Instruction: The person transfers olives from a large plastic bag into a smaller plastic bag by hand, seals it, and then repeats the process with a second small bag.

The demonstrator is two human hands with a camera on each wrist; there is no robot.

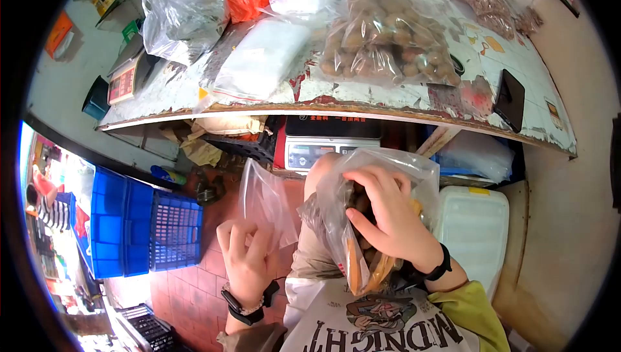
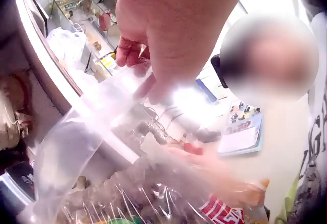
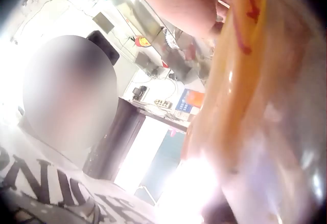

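Observation:
A small clear bag (image 1: 262, 200) hangs upright from the left hand (image 1: 249, 258), whose curled fingers pinch its lower end. In the left wrist view the left hand (image 2: 166, 35) pinches the filmy plastic (image 2: 71, 147). On the lap rests a large clear bag (image 1: 330, 203) with dark round items and a yellow-orange packet (image 1: 354, 264) inside. The right hand (image 1: 388, 216) reaches into its mouth, fingers bent over the dark items; what the fingertips touch is hidden. The orange packet (image 3: 245, 70) fills the right side of the right wrist view, below the right hand (image 3: 184, 1).
A worn table (image 1: 388, 103) holds a bag of round brown items (image 1: 388, 35), flat clear bags (image 1: 262, 57), a phone (image 1: 510, 101) and a scale (image 1: 126, 80). Another scale (image 1: 330, 148) sits beneath. Blue crates (image 1: 123, 222) stand left, a white lidded box (image 1: 475, 235) right.

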